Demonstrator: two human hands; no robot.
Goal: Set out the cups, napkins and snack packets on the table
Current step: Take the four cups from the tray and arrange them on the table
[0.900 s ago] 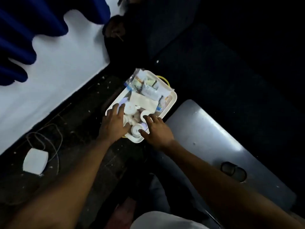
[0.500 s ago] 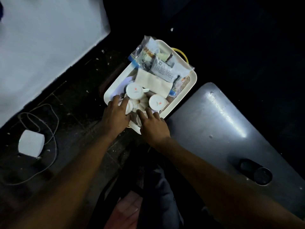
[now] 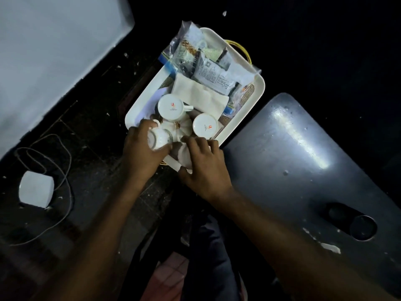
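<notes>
**Lifting the first cups off the tray**

The left hand (image 3: 142,148) is gripping a tilted white cup (image 3: 159,139) at the tray's (image 3: 259,92) near edge, fingers wrapping its side. The right hand (image 3: 205,164) is closing over a second cup (image 3: 184,154) at the near corner. Each should be lifted clear before being carried to the bare tabletop (image 3: 293,153) alongside. Napkins (image 3: 195,95) and snack packets (image 3: 208,61) are lying toward the tray's far edge.

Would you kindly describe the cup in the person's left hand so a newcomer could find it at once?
Find the white tray on the dark floor beside the grey table. At its near end stand upturned white cups. The cup in the left hand is the only one tipped on its side, its open mouth showing, while its neighbours show flat bases with red logos.
</notes>
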